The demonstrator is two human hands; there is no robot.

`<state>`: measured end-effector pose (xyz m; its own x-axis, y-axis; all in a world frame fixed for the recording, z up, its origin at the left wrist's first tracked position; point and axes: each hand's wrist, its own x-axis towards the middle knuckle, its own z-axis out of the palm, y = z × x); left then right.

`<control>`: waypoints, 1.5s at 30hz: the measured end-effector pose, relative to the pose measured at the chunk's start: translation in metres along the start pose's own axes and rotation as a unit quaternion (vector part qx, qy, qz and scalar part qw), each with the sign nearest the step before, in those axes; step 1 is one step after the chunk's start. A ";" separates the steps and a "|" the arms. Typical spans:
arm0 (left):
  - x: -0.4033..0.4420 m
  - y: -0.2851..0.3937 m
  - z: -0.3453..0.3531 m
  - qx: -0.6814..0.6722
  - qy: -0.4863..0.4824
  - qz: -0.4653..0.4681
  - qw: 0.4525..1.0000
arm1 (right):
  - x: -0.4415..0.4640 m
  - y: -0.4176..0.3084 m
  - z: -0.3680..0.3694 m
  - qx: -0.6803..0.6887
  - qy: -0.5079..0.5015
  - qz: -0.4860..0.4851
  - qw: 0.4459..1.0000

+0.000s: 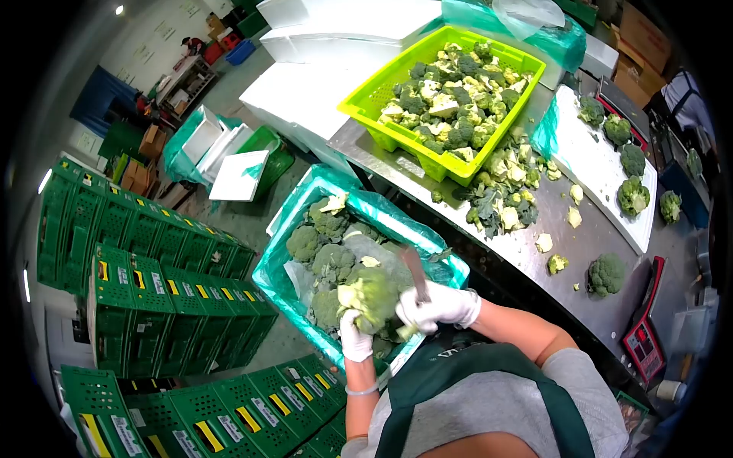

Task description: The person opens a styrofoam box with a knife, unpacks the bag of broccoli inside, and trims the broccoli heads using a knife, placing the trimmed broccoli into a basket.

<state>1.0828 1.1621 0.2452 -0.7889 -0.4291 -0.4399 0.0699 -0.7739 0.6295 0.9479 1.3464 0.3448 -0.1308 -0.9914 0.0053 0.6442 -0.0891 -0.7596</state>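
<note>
My left hand (356,337), in a white glove, is closed around the stem side of a broccoli head (374,296), which is blurred by motion. Gloved in white too, my right hand (441,307) grips a knife (415,272) with its blade pointing up and away from me. The blade is beside the held head; whether they touch I cannot tell. Below both hands stands a white foam box lined with green plastic film (269,284), holding several whole broccoli heads (334,263). A pale cut piece (334,204) lies on top of them.
On the metal table (489,286) to the right stand a yellow-green crate (450,164) of cut florets and a white foam lid (611,183) bearing broccoli heads. Trimmings (508,202) lie beside the crate. A red scale (645,343) is at right. Stacked green crates (134,305) are at left.
</note>
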 end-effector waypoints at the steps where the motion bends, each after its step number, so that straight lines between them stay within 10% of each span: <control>1: 0.002 0.000 -0.006 -0.016 -0.004 -0.002 1.000 | -0.004 -0.003 -0.002 -0.086 -0.077 -0.015 0.993; 4: -0.002 0.009 -0.005 0.049 0.011 0.041 0.998 | -0.014 -0.025 -0.002 -0.214 -0.025 0.124 0.968; 6: -0.009 0.013 0.010 0.120 0.021 0.088 0.989 | -0.012 -0.003 -0.014 -0.477 0.228 0.010 0.849; 8: -0.019 0.017 0.055 0.294 0.014 0.246 0.923 | -0.013 -0.007 -0.004 -0.422 0.280 -0.029 0.862; 12: -0.011 -0.001 0.095 0.510 -0.069 0.384 0.767 | -0.016 0.021 -0.028 -0.598 0.312 -0.170 0.718; 17: -0.011 -0.022 0.147 0.451 -0.283 0.273 0.802 | -0.082 0.009 -0.059 -0.431 0.449 -0.186 0.760; 18: -0.010 -0.028 0.153 0.451 -0.302 0.223 0.810 | -0.103 0.001 -0.061 -0.219 0.458 -0.119 0.853; 20: -0.015 -0.034 0.174 0.488 -0.290 0.180 0.803 | -0.147 -0.007 -0.087 -0.086 0.476 -0.111 0.868; 28: 0.055 -0.059 0.127 0.609 -0.211 0.197 0.739 | -0.305 -0.100 -0.203 0.176 0.618 -0.418 0.643; 31: 0.029 -0.058 0.142 0.459 -0.220 0.051 0.859 | -0.305 -0.118 -0.193 0.137 0.652 -0.455 0.591; 35: 0.019 -0.068 0.129 0.578 -0.173 0.175 0.778 | -0.273 -0.087 -0.199 0.138 0.509 -0.331 0.783; 36: 0.015 -0.067 0.128 0.599 -0.156 0.207 0.757 | -0.250 -0.074 -0.196 0.122 0.612 -0.306 0.719; 45: 0.059 -0.024 -0.009 0.638 0.209 0.352 0.652 | -0.149 -0.023 -0.190 0.123 0.529 -0.179 0.820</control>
<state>1.0402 1.1510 0.1988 -0.5805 -0.7652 0.2784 -0.4505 0.5866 0.6731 0.8098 1.5144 0.2378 -0.8416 -0.2705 -0.4675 0.5377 -0.5011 -0.6781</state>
